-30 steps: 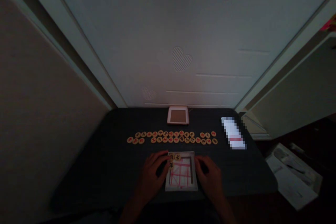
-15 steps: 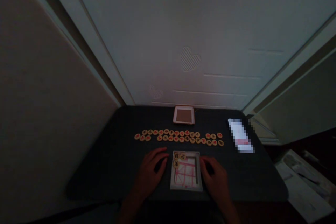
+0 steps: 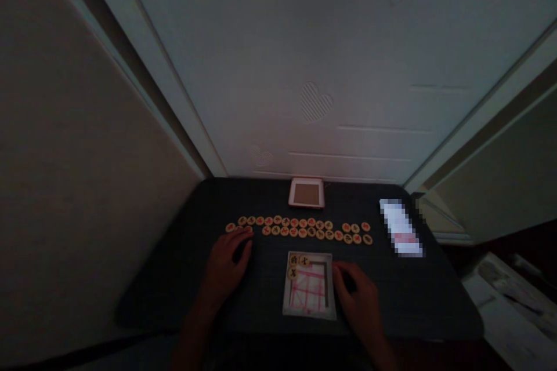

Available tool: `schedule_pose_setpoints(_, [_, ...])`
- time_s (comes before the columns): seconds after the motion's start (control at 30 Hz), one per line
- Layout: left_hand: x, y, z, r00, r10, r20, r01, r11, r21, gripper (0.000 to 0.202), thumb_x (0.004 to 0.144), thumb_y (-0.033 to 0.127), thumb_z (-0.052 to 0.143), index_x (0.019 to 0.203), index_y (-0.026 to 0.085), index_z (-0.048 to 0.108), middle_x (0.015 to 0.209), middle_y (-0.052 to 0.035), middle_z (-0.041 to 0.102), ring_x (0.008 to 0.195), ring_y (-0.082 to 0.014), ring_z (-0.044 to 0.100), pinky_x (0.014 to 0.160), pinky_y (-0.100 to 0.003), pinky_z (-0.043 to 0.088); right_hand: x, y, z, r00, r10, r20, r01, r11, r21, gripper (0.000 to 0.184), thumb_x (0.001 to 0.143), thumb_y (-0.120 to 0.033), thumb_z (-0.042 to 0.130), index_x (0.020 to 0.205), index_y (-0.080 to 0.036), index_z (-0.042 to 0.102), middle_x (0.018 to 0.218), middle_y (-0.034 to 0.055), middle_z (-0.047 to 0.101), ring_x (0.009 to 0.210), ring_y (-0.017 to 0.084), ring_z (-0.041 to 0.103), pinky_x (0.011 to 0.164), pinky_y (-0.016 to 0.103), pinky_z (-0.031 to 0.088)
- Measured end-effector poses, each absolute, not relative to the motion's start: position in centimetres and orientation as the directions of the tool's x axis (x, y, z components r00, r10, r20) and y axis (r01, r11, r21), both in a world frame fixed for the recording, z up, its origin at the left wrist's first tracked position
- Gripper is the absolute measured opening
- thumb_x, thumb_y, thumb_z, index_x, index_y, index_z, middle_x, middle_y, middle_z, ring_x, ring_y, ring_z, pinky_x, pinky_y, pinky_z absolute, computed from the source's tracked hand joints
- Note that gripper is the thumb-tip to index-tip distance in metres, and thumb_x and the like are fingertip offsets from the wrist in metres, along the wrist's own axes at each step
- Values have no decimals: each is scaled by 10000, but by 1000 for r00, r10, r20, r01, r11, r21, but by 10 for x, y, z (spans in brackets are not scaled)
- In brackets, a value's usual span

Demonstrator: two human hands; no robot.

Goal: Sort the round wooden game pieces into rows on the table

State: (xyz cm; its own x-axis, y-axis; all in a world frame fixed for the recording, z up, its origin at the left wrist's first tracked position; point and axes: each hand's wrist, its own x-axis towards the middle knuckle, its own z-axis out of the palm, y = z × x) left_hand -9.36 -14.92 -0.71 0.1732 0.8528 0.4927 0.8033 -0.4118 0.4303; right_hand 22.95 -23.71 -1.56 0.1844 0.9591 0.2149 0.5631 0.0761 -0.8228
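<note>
My left hand (image 3: 227,261) reaches to the left end of the front row of round Chinese chess pieces (image 3: 293,232). Its fingertips lie over one or two pieces there and partly cover them; thumb and fingers are apart. A shallow square box (image 3: 308,314) sits in front of me, with a pink-lined board sheet (image 3: 308,290) inside. Three pieces, among them a lower one (image 3: 292,273), rest in the box's far left corner. Beside the box's right wall is my right hand (image 3: 357,290), fingers loosely bent and apart, fingertips at the wall.
A box lid (image 3: 306,193) lies at the back of the dark table (image 3: 174,278), near a white door panel (image 3: 348,58). At the right lies a bright, pixelated phone-like object (image 3: 401,229). A white box with items (image 3: 513,301) stands lower, past the table's right edge.
My left hand has moved left and forward from beside the box to the front row's left end, where it covers pieces. My right hand stays at the box. The view has shifted slightly.
</note>
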Motion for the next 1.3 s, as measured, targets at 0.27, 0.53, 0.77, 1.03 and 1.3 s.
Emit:
schedule_pose_setpoints(0.27, [-83, -129, 0, 238, 859, 453, 804, -435, 405, 223, 956, 340, 564, 1131, 260, 676, 1207, -56, 718, 1150, -267, 641, 1094, -538, 396, 229, -236, -13, 180, 958, 224, 555, 89, -827, 257, 966, -371, 530, 988, -221, 736, 927, 58, 759, 848, 209, 716, 790, 298, 548])
schedule_pose_setpoints(0.53, [-49, -116, 23, 300, 838, 456, 746, -504, 435, 206, 951, 300, 574, 1113, 254, 692, 1162, -52, 734, 1090, -245, 666, 1023, -486, 459, 229, -236, -12, 182, 955, 233, 557, 95, -825, 277, 974, -391, 524, 981, -217, 740, 921, 65, 761, 830, 214, 720, 763, 301, 556])
schedule_pose_setpoints(0.77, [-9, -113, 37, 458, 812, 362, 660, -584, 473, 181, 974, 291, 571, 1099, 275, 700, 1136, -14, 745, 1073, -218, 661, 1051, -458, 431, 229, -236, -12, 179, 958, 226, 546, 94, -833, 254, 976, -372, 532, 987, -219, 735, 926, 59, 757, 842, 207, 715, 781, 298, 552])
schedule_pose_setpoints(1.03, [28, -99, 44, 632, 740, 229, 623, -661, 418, 159, 925, 256, 647, 1057, 294, 729, 1100, -12, 740, 1046, -224, 632, 947, -408, 480, 229, -235, -10, 200, 947, 252, 540, 108, -835, 265, 975, -367, 526, 973, -214, 743, 919, 67, 762, 836, 208, 718, 772, 298, 558])
schedule_pose_setpoints(1.3, [44, -93, 40, 629, 754, 189, 689, -653, 315, 79, 879, 246, 684, 921, 271, 746, 970, -42, 731, 982, -256, 626, 879, -415, 478, 229, -235, -7, 214, 943, 254, 522, 110, -846, 268, 970, -376, 528, 988, -220, 745, 914, 68, 765, 824, 208, 719, 764, 297, 568])
